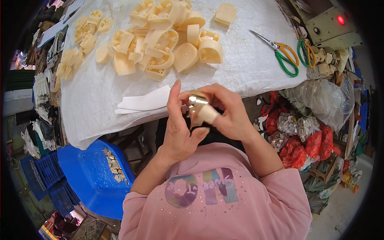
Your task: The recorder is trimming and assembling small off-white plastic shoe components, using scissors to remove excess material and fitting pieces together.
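My right hand (230, 114) is closed round a small cream shoe heel (209, 114) with a shiny gold covering (197, 100) on its upper side. Close against its left side is my left hand (179, 128), its index finger raised and its thumb stretched out below the piece. Motion blurs the heel's lower end, and fingers hide part of it. Both hands are just off the table's near edge, above my lap. White strips (146, 100) lie on the table beside my left hand. Farther back, a heap of hollow cream heels (160, 40) is spread out.
Scissors (276, 46) with green and orange handles lie at the table's right, and a second pair (307, 52) is beyond them. A blue plastic tub (92, 172) at lower left contains small gold pieces (115, 166). Red plastic bags (298, 150) and clear bags (324, 98) are piled at right.
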